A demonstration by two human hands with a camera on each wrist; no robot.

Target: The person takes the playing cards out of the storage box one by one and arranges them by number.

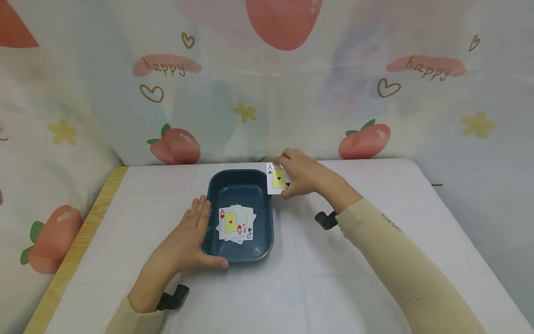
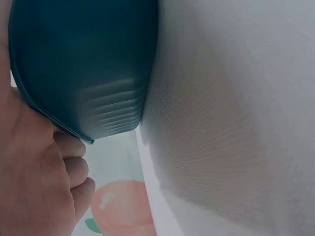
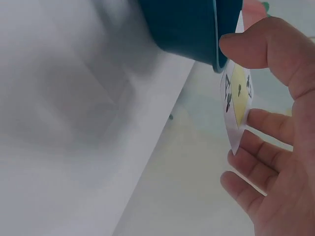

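Observation:
A dark blue rectangular tray [image 1: 244, 192] stands on the white-covered table. In it lies a small overlapping pile of playing cards, face up, with an ace of hearts [image 1: 230, 222] on top. My left hand [image 1: 181, 250] rests along the tray's left side, fingers straight and thumb stretched along the near edge. Just past the tray's far right rim, my right hand [image 1: 306, 171] pinches an ace of clubs [image 1: 278, 178] between thumb and fingers. From the right wrist, this card [image 3: 238, 98] appears close to the tray's wall [image 3: 182, 29]. Lower cards in the pile are mostly covered.
White cloth [image 1: 354, 278] covers the table, with a bare wooden edge [image 1: 83, 236] at the left. A fruit-patterned curtain [image 1: 267, 93] hangs behind and at the sides. Black wrist mounts [image 1: 173, 297] show beneath both wrists.

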